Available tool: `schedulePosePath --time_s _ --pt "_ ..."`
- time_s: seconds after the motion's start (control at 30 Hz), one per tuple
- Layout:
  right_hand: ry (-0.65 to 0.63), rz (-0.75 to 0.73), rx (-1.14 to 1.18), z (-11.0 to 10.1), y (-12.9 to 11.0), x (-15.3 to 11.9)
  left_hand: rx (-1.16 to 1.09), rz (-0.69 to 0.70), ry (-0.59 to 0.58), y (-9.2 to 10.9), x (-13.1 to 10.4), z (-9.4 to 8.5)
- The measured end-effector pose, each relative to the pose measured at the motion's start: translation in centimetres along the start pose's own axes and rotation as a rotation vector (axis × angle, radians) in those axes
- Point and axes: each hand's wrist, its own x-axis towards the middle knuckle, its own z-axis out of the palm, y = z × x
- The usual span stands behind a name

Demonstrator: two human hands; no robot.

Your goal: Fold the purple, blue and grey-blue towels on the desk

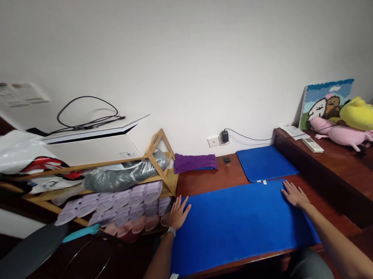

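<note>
A large blue cloth lies spread flat over the front of the reddish-brown desk. At its far left corner rests my left hand, fingers apart, with a band on the wrist. My right hand lies at the far right corner of the same cloth, its fingers stretched out. Behind the cloth, on the right, is a smaller folded blue cloth; small white tags show where the two meet. A folded purple cloth with a blue underside sits near the wall on the left.
To the left, a wooden rack holds several pairs of slippers, a wrapped grey bundle and a white box with a black cable. On the raised right surface are a remote, plush toys and a picture. A black plug sits in the wall.
</note>
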Motion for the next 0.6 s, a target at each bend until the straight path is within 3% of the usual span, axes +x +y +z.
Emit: schedulePosePath --time_s 0.1,0.2,0.33,0.4,0.43,0.5,0.6 --pt "0.123 -0.129 0.027 -0.7 -5.6 -1.4 -0.005 0.021 0.016 -0.1 0.3 -0.7" --pt "0.221 -0.430 0.134 -0.2 -15.9 -4.0 0.020 0.089 0.103 0.0 0.3 -1.1" --pt "0.091 -0.714 0.275 2.0 -30.9 -8.1 0.044 0.079 0.070 0.2 -0.2 -0.7" --pt "0.010 -0.770 0.295 3.2 -35.4 -9.2 0.055 0.059 0.051 0.2 -0.4 -0.4" --pt "-0.014 -0.782 0.298 3.7 -36.4 -9.5 0.059 0.055 0.051 0.2 -0.5 -0.2" --pt "-0.030 -0.772 0.288 4.2 -36.0 -9.2 0.064 0.057 0.058 0.2 -0.6 0.0" --pt "-0.015 -0.661 0.230 3.8 -30.1 -7.4 0.066 0.062 0.064 0.0 -0.4 0.3"
